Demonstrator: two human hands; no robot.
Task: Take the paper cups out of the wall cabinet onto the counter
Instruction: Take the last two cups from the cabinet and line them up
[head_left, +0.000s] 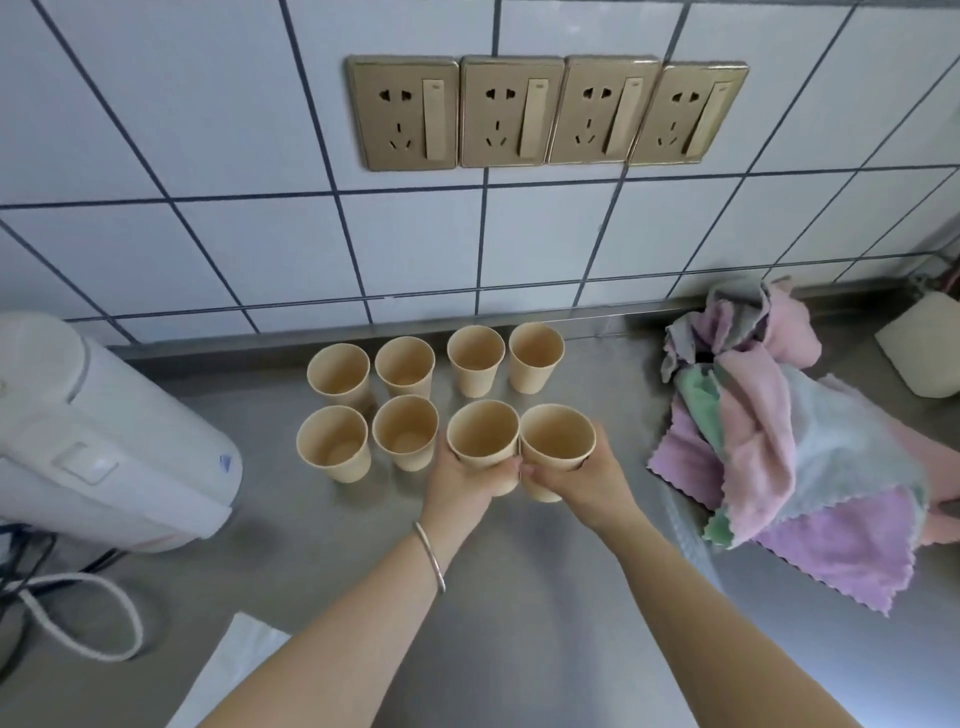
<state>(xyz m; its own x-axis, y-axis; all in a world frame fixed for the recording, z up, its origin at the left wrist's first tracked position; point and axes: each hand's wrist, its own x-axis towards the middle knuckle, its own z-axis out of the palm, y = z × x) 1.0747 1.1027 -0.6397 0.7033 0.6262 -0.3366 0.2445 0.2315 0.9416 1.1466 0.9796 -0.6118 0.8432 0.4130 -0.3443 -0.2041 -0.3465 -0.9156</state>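
Paper cups (405, 364), eight in all, stand upright and empty on the steel worktop (519, 597), set in two rows of four close to the tiled wall (208, 234). Six of them stand free: four in the back row and the two at the left of the front row. The other two are at the right of the front row, each in a hand. The left hand (467, 475) is wrapped around the third front cup (483, 434), and the right hand (587, 478) is wrapped around the fourth front cup (557, 439); the two cups touch side by side, and the fingertips of both hands meet below them. Whether these two cups rest on the worktop or are held just above it is hard to tell from this angle. A thin bangle (430, 556) sits on the left wrist. A white appliance (104, 441) lies at the left, a heap of pastel cloths (779, 441) at the right, and four gold sockets (545, 111) are on the wall.
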